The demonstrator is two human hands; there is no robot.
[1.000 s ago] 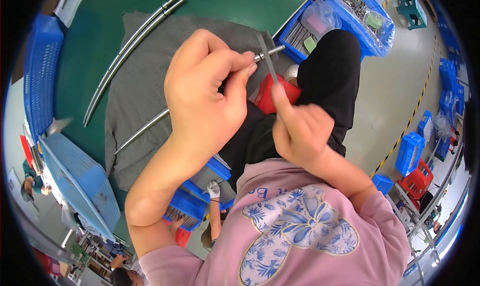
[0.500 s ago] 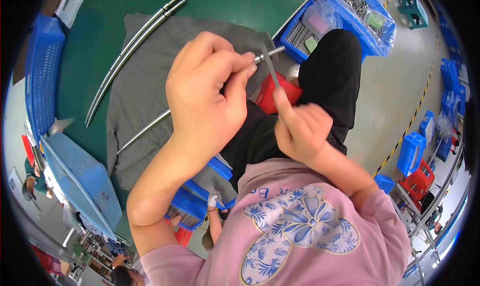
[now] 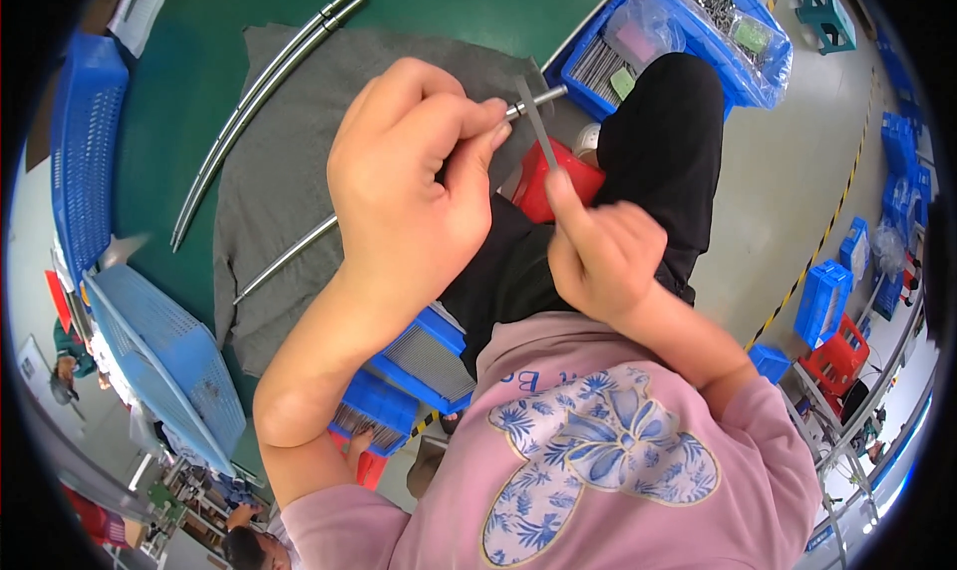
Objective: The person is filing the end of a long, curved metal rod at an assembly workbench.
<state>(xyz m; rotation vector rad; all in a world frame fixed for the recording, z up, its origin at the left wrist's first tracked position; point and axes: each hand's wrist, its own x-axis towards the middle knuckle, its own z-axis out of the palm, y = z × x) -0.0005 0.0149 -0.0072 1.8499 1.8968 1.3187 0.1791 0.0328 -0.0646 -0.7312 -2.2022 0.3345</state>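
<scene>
My left hand (image 3: 409, 171) is closed, thumb and index finger pinching a slim shiny metal rod (image 3: 289, 259) near its far right end. The rod slants from the lower left, behind my wrist, up past my fingertips, where a thinner tip (image 3: 551, 95) sticks out. In my closed right hand (image 3: 608, 256) is a thin flat grey strip that looks like a file (image 3: 538, 131). My right thumb lies along it, and its upper part crosses the rod just beyond my left fingertips. Two more curved metal rods (image 3: 254, 101) lie side by side on the grey cloth (image 3: 409, 56).
The cloth covers part of a green tabletop (image 3: 459, 6). Blue bins (image 3: 588, 96) with metal parts stand at the upper right, a red container (image 3: 558, 181) beside my leg. Blue baskets (image 3: 169, 361) line the left. Another person's hand (image 3: 359, 440) reaches near blue trays (image 3: 424, 356) below.
The strip has shifted slightly up along its length against the rod, and both my hands keep nearly the same place. Another person's gloved hand has left the blue trays.
</scene>
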